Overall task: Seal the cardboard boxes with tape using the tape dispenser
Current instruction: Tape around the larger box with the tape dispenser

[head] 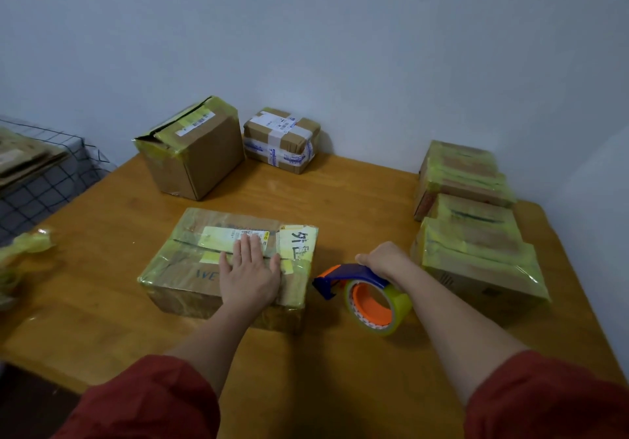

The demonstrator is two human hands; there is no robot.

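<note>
A flat cardboard box (pixel 190 268) wrapped in yellowish tape lies in the middle of the wooden table (pixel 357 200). My left hand (pixel 250 268) presses flat on its top with straight fingers, near the right side. To the right of the box, my right hand (pixel 388 259) grips the blue and orange tape dispenser (pixel 360 288), which rests on the table with its yellow-green tape roll facing me.
A taller taped box (pixel 194 152) and a small box with white tape (pixel 282 138) stand at the back by the wall. Several taped boxes (pixel 473 227) are stacked at the right edge. Crumpled tape (pixel 27 244) lies at the left edge, beside a checked surface with flat cardboard (pixel 23 159).
</note>
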